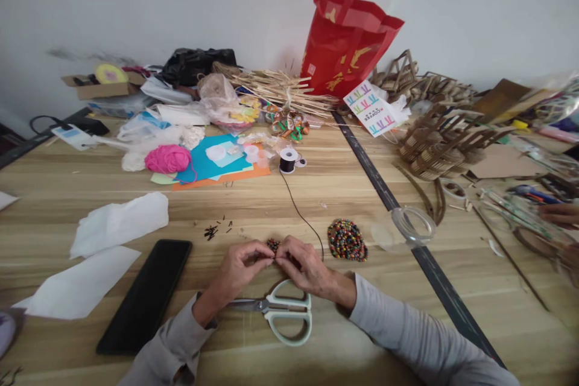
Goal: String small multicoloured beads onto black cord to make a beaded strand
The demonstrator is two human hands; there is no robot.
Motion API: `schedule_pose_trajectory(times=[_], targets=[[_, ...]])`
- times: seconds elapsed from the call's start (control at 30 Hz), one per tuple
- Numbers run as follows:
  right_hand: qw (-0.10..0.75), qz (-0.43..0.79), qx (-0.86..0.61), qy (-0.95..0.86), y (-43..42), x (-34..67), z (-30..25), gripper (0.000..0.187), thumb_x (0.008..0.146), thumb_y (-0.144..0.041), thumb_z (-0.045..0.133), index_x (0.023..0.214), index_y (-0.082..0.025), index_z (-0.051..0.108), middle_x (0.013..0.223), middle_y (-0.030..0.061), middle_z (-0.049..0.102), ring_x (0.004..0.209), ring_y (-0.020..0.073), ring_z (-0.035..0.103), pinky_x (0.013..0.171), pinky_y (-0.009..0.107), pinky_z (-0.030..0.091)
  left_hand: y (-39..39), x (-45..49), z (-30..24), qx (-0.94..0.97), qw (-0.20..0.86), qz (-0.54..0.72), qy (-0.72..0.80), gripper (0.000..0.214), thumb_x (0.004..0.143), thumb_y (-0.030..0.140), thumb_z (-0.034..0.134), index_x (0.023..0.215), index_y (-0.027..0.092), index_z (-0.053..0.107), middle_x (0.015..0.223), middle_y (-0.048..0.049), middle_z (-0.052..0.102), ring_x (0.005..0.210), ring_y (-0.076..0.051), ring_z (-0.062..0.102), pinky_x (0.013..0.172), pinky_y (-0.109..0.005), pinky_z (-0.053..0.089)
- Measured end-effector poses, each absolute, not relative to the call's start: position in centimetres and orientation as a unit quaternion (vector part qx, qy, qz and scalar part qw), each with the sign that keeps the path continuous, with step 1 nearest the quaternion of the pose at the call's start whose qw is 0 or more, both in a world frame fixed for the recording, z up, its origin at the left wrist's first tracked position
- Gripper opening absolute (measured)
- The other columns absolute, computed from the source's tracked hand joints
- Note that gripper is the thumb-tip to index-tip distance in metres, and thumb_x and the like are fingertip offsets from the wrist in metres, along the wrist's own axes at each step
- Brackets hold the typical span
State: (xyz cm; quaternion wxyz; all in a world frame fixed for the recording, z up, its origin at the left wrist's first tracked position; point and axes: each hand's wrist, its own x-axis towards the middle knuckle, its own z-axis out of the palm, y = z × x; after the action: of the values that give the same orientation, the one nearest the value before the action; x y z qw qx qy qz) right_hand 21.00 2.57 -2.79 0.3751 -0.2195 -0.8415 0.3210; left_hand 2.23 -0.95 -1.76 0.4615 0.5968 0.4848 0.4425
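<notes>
My left hand and my right hand meet fingertip to fingertip above the table, each in a pinch. A thin black cord runs from a white-flanged spool down to my right hand, where it passes out of sight. What sits between the left fingertips is too small to make out. Just behind the fingers lies a small cluster of colourful beads, partly hidden. A coiled heap of multicoloured bead strings rests to the right. White-handled scissors lie below my hands, blades pointing left.
Short black bits are scattered at left, near a black phone and white paper pieces. Pink yarn, a red bag and small woven baskets stand farther back. Another person's hand shows at the right edge, near a tape roll.
</notes>
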Motion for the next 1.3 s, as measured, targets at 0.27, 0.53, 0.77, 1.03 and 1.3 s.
schedule_pose_trajectory(times=[0.27,0.53,0.77,1.03,1.3], targets=[[0.381,0.323,-0.221,-0.838,2.55,21.14,-2.65,0.011,0.093,-0.020,0.046,0.085,-0.017,0.053,0.076,0.0047,0.056,0.070,0.0151,0.053,0.062,0.025,0.043,-1.07,2.30,-1.26,0.593,0.459,0.432,0.500,0.006,0.072,0.015,0.067,0.075,0.015,0.072,0.076,-0.0053,0.074,0.073,-0.018,0.069,0.071,-0.026,0.055],[0.375,0.326,-0.217,-0.840,2.64,21.02,-2.70,0.011,0.093,-0.019,0.046,0.084,-0.017,0.053,0.076,0.0051,0.057,0.070,0.0153,0.053,0.063,0.025,0.043,-1.00,2.25,-1.59,0.597,0.459,0.434,0.494,0.005,0.072,0.016,0.068,0.075,0.014,0.072,0.075,-0.0054,0.074,0.072,-0.018,0.068,0.070,-0.026,0.055],[0.379,0.322,-0.218,-0.840,2.53,21.06,-2.71,0.013,0.094,-0.020,0.046,0.084,-0.017,0.053,0.075,0.0046,0.056,0.069,0.0143,0.053,0.062,0.024,0.043,-0.98,2.27,-1.70,0.602,0.449,0.438,0.494,0.006,0.072,0.017,0.068,0.074,0.014,0.072,0.073,-0.0052,0.074,0.070,-0.017,0.067,0.068,-0.025,0.054],[0.378,0.323,-0.222,-0.839,2.57,21.09,-2.65,0.012,0.094,-0.021,0.046,0.085,-0.017,0.053,0.075,0.0048,0.056,0.068,0.0146,0.053,0.062,0.024,0.044,-0.92,2.27,-1.80,0.596,0.455,0.441,0.493,0.006,0.071,0.016,0.068,0.074,0.014,0.073,0.073,-0.0058,0.073,0.070,-0.018,0.068,0.067,-0.025,0.053],[0.373,0.326,-0.219,-0.840,2.54,21.05,-2.71,0.012,0.094,-0.020,0.046,0.084,-0.017,0.053,0.076,0.0051,0.057,0.070,0.0149,0.054,0.063,0.024,0.043,-0.94,2.29,-2.03,0.588,0.468,0.445,0.487,0.006,0.070,0.015,0.068,0.073,0.014,0.072,0.073,-0.0057,0.073,0.070,-0.017,0.068,0.067,-0.024,0.053]])
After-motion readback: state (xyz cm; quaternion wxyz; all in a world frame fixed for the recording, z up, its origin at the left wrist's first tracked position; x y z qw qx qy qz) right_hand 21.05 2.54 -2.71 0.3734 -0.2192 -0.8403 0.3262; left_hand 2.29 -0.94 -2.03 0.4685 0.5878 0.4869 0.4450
